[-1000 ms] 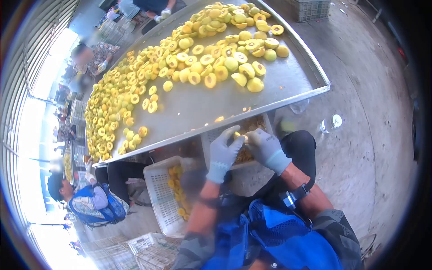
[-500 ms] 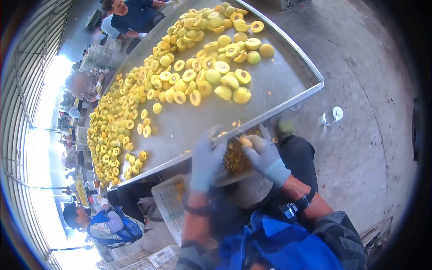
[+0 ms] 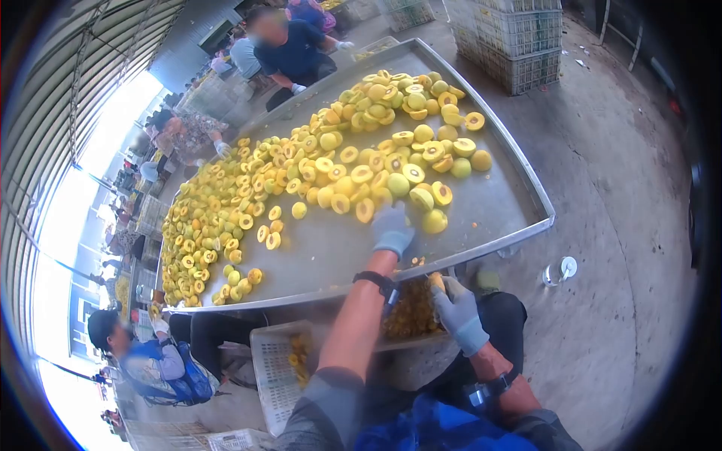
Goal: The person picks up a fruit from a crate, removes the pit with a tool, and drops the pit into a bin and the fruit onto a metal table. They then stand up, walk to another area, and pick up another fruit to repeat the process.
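My left hand (image 3: 392,229), in a pale glove, reaches over the metal table (image 3: 481,233) with its fingers apart at the near edge of the fruit pile. Its fingertips are beside a cut yellow fruit half (image 3: 365,210); no fruit is clearly held. Below the table's near edge, my right hand (image 3: 459,312), also gloved, is closed round a small orange-tan thing (image 3: 436,281) too small to name. Under that hand is a container of small brownish-orange pieces (image 3: 412,312). Many halved yellow fruits (image 3: 301,161) lie heaped across the table, some showing brown centres.
A white crate (image 3: 272,368) with orange pieces stands at lower left. One co-worker (image 3: 169,364) sits at left; others (image 3: 289,52) are beyond the table. Stacked crates (image 3: 511,45) stand at the back, and a clear container with a white lid (image 3: 559,271) is on the floor at right.
My left hand has moved from beside my right hand, up and forward onto the table by the fruit. My right hand remains low near the table edge. The view has shifted, showing more crates.
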`<action>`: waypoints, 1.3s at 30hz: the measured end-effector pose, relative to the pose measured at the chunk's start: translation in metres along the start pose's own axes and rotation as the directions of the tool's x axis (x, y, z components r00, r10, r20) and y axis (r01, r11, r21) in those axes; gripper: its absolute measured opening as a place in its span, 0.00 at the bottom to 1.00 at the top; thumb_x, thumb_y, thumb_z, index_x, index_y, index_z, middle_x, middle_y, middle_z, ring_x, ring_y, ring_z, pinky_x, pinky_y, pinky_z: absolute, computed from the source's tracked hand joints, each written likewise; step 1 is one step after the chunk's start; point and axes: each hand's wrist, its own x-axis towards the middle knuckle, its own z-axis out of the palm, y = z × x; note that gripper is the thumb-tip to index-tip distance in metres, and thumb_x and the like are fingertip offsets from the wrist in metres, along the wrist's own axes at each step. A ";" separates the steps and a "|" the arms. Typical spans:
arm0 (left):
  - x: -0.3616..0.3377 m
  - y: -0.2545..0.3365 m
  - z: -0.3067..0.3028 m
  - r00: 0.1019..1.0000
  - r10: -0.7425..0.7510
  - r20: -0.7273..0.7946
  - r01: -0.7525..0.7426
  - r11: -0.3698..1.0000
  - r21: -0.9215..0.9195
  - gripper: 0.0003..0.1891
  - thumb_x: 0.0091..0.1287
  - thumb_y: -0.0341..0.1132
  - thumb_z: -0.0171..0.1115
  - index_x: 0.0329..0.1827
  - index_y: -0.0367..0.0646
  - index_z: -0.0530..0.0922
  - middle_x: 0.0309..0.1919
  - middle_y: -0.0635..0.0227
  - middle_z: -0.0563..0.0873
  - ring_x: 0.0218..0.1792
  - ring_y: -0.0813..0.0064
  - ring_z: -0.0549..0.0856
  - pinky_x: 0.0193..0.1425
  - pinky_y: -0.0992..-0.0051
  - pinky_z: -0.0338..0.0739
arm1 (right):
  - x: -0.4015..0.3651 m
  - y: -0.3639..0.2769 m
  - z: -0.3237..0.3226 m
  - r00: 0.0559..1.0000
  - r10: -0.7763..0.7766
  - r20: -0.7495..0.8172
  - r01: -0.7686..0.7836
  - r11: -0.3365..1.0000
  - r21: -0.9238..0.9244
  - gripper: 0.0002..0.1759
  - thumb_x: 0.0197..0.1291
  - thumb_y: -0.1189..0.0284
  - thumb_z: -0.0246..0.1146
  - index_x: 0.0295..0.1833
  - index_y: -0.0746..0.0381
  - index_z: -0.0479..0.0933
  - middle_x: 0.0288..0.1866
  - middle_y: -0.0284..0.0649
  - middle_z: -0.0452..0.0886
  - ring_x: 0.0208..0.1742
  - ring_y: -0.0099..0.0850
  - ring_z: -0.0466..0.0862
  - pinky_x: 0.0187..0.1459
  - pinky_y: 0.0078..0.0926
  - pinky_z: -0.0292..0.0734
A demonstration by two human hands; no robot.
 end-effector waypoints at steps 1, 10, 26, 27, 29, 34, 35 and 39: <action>-0.006 -0.009 0.008 0.998 0.041 -0.053 -0.042 0.999 -0.023 0.34 0.55 0.46 0.73 0.66 0.48 0.75 0.60 0.51 0.79 0.55 0.47 0.83 0.59 0.56 0.81 | -0.001 0.004 0.000 1.000 -0.023 0.010 0.023 1.000 -0.013 0.14 0.74 0.67 0.60 0.55 0.65 0.80 0.27 0.30 0.80 0.24 0.17 0.78 0.27 0.22 0.73; -0.086 -0.070 -0.036 0.994 0.083 0.077 0.098 -0.298 -0.949 0.25 0.69 0.47 0.65 0.63 0.40 0.78 0.55 0.59 0.85 0.50 0.62 0.86 0.49 0.61 0.85 | -0.007 0.007 -0.001 0.970 -0.220 0.100 0.218 0.975 0.035 0.16 0.77 0.67 0.58 0.60 0.66 0.79 0.35 0.34 0.82 0.33 0.19 0.79 0.35 0.23 0.75; -0.235 -0.033 -0.051 0.974 -0.075 -0.215 -0.208 0.093 -0.974 0.26 0.76 0.47 0.51 0.63 0.32 0.76 0.51 0.50 0.85 0.54 0.57 0.85 0.63 0.59 0.81 | -0.071 -0.052 0.041 0.914 -0.217 0.344 0.350 0.850 -0.394 0.17 0.74 0.61 0.61 0.51 0.66 0.78 0.35 0.54 0.85 0.36 0.49 0.86 0.41 0.42 0.77; -0.235 -0.032 -0.047 0.988 -0.086 -0.131 -0.145 -0.192 -0.971 0.26 0.74 0.46 0.54 0.64 0.33 0.76 0.52 0.50 0.85 0.54 0.57 0.85 0.64 0.59 0.81 | -0.072 -0.051 0.043 0.913 -0.223 0.341 0.352 0.851 -0.389 0.17 0.74 0.61 0.60 0.51 0.66 0.78 0.34 0.53 0.85 0.36 0.47 0.86 0.40 0.41 0.77; -0.239 -0.031 -0.046 0.998 -0.031 -0.047 -0.056 -0.579 -0.813 0.27 0.71 0.45 0.59 0.66 0.33 0.74 0.55 0.51 0.84 0.56 0.57 0.85 0.65 0.59 0.81 | -0.072 -0.048 0.048 0.913 -0.236 0.333 0.358 0.854 -0.378 0.16 0.74 0.62 0.60 0.49 0.66 0.78 0.32 0.49 0.84 0.34 0.41 0.86 0.39 0.39 0.77; -0.250 -0.035 -0.039 0.987 -0.017 -0.162 -0.132 -0.665 -0.735 0.33 0.66 0.42 0.66 0.71 0.36 0.70 0.63 0.54 0.80 0.63 0.60 0.81 0.69 0.60 0.77 | -0.067 -0.036 0.050 0.964 -0.107 0.245 0.159 0.967 -0.201 0.15 0.75 0.63 0.60 0.50 0.65 0.79 0.28 0.38 0.81 0.30 0.22 0.80 0.32 0.29 0.74; -0.254 -0.037 -0.043 0.986 0.016 -0.167 -0.123 -0.603 -0.789 0.33 0.65 0.41 0.66 0.71 0.36 0.70 0.63 0.55 0.80 0.63 0.62 0.81 0.70 0.62 0.76 | -0.066 -0.036 0.049 0.964 -0.139 0.226 0.186 0.961 -0.202 0.15 0.76 0.63 0.59 0.50 0.65 0.79 0.27 0.36 0.80 0.30 0.18 0.78 0.31 0.27 0.74; -0.269 -0.046 -0.070 0.989 0.103 -0.106 -0.074 -0.274 -0.959 0.36 0.63 0.36 0.66 0.75 0.35 0.68 0.65 0.59 0.78 0.65 0.69 0.78 0.71 0.69 0.73 | -0.057 -0.022 0.047 0.939 -0.279 0.203 0.329 0.900 -0.284 0.14 0.75 0.64 0.59 0.53 0.64 0.79 0.28 0.38 0.81 0.30 0.22 0.80 0.33 0.29 0.75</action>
